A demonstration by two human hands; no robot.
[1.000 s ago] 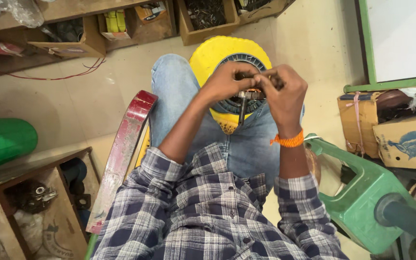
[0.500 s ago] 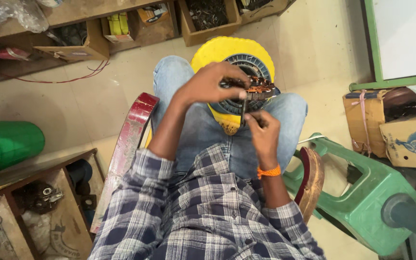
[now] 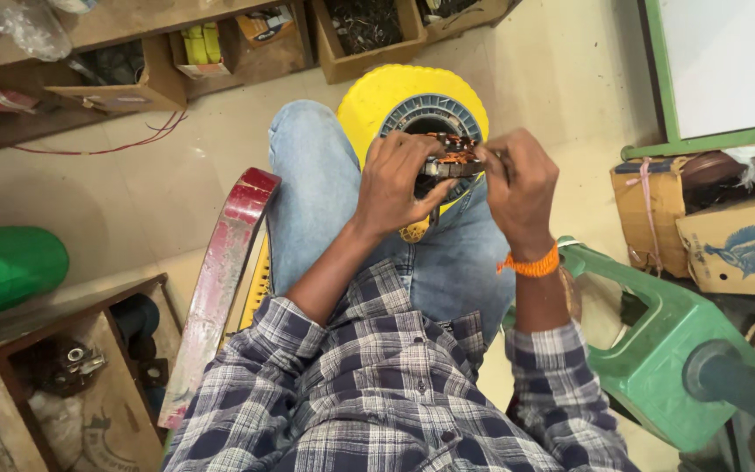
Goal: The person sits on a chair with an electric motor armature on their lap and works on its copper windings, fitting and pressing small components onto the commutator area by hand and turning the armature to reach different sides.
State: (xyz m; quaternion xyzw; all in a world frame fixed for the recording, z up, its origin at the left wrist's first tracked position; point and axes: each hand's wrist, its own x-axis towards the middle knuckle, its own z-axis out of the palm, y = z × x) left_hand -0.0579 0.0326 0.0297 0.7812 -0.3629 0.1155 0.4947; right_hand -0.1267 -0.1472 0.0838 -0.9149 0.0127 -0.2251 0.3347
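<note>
Pale floor lies below, wooden shelf boxes behind. Left hand and right hand both grip one thing — a small copper-wound part — above a yellow disc.

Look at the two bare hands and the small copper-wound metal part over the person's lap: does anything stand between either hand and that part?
Nothing visible does. The left hand and right hand both grip the small copper-wound metal part directly, above the round grey ring on its yellow disc.
</note>
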